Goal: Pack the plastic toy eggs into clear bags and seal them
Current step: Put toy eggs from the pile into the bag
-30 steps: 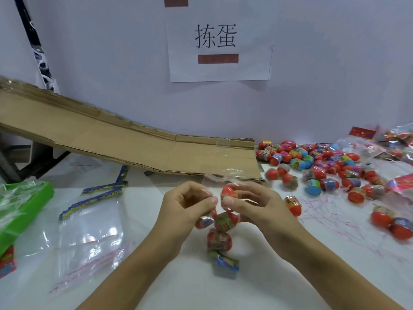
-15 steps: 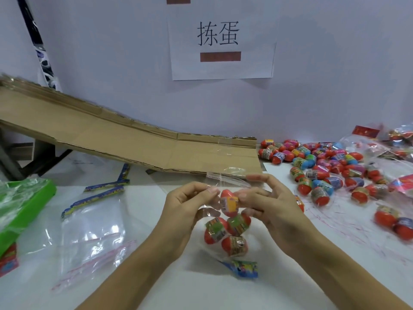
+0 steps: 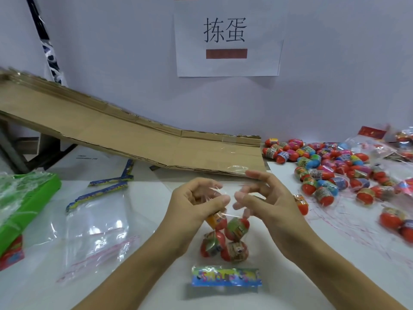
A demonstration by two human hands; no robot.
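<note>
A clear bag (image 3: pixel 220 212) hangs between my hands over the white table (image 3: pixel 152 253). Several red toy eggs (image 3: pixel 224 239) with printed bands sit in its lower part, above a blue printed strip (image 3: pixel 226 277) at its bottom end. My left hand (image 3: pixel 199 204) pinches the gathered film near the bag's top. Just to its right, my right hand (image 3: pixel 266 198) has loosely spread fingers, thumb and fingertips at the film and index finger stretched out. A pile of loose eggs (image 3: pixel 330 175) lies on the right side of the table.
A sloping cardboard ramp (image 3: pixel 134 139) runs from the upper left down to the table centre. Empty clear bags (image 3: pixel 96 227) and blue strips (image 3: pixel 107 189) lie at left, beside a green box (image 3: pixel 26 198). Filled bags (image 3: pixel 380 146) sit at far right. A paper sign (image 3: pixel 225 39) hangs on the wall.
The eggs have dropped lower in the bag. My left hand has gathered the film near its top. My right hand's fingers have spread and loosened.
</note>
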